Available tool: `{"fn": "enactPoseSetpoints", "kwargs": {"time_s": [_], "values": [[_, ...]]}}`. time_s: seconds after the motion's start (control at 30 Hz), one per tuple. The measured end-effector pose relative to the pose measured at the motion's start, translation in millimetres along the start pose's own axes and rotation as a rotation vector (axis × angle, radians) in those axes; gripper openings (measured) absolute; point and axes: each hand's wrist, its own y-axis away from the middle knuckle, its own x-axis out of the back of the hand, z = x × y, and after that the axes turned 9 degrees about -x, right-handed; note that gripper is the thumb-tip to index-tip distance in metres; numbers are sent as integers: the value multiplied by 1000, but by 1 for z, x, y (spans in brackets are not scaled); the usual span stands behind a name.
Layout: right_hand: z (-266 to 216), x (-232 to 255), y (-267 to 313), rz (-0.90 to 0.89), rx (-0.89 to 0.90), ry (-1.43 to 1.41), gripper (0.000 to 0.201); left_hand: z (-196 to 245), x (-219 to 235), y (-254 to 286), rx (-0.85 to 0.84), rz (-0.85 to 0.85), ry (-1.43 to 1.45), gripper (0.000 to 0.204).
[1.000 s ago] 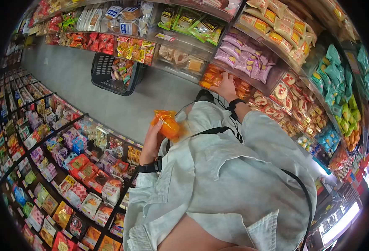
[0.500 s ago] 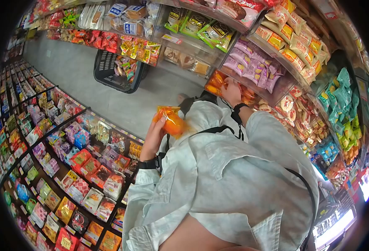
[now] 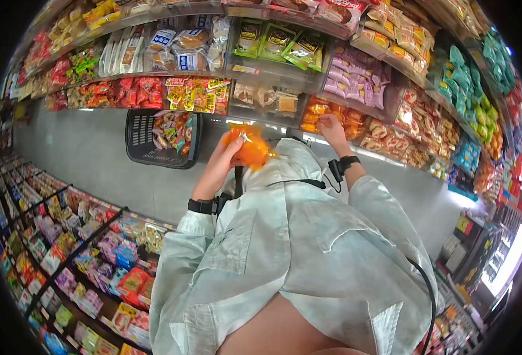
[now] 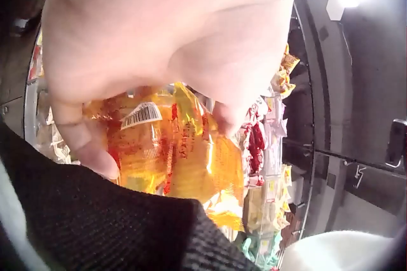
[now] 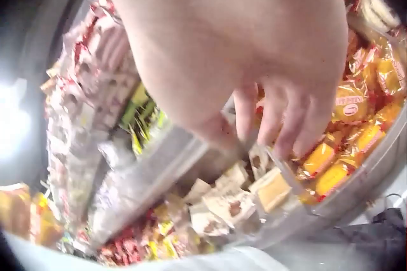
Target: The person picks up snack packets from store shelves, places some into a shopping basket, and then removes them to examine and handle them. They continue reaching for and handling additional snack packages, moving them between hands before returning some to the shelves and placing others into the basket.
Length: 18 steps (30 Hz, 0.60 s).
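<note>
My left hand (image 3: 220, 158) grips a small bunch of orange, clear-wrapped snack packets (image 3: 252, 148) in front of my body. In the left wrist view, the fingers and thumb close around the packets (image 4: 200, 156), and one shows a barcode. My right hand (image 3: 335, 131) is over the front of a bin of orange packaged snacks (image 3: 315, 115). Seen from the right wrist, its fingers (image 5: 296, 118) hang loosely bent beside similar orange packets (image 5: 334, 176), with no packet in them.
A dark shopping basket (image 3: 135, 139) with assorted snack packets inside stands on the grey floor (image 3: 95, 148) to the left. Tiered clear bins hold purple packets (image 3: 355, 83), round-printed packets (image 3: 409, 115) and green packets (image 3: 275, 41). Another packed shelf (image 3: 83, 236) runs along the lower left.
My right hand has drawn back from among the orange packets to the bin's front. The left hand has risen slightly, still holding its packets. The view has turned and the basket appears lower.
</note>
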Motion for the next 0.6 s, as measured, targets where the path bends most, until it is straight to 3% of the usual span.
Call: {"fn": "enactPoseSetpoints", "kwargs": {"time_s": [0.03, 0.17, 0.27, 0.37, 0.47, 0.6], "values": [[-14, 7, 13, -236, -110, -136, 40, 0, 11, -2, 22, -30, -36, 52], [-120, 19, 107, -408, -151, -283, 43, 8, 21, -1, 83, -41, -71, 55], [-182, 18, 168, -467, -148, -292, 52, 2, 21, -10, 138, -138, -87, 72], [-198, 9, 200, -549, -125, -348, 52, -2, 9, -18, 167, -269, -146, 79], [-187, -1, 206, -480, -186, -333, 46, -7, -7, -18, 145, -356, -197, 81], [-168, 3, 207, -375, -99, -426, 38, -7, -1, -15, 111, -309, -262, 80]]}}
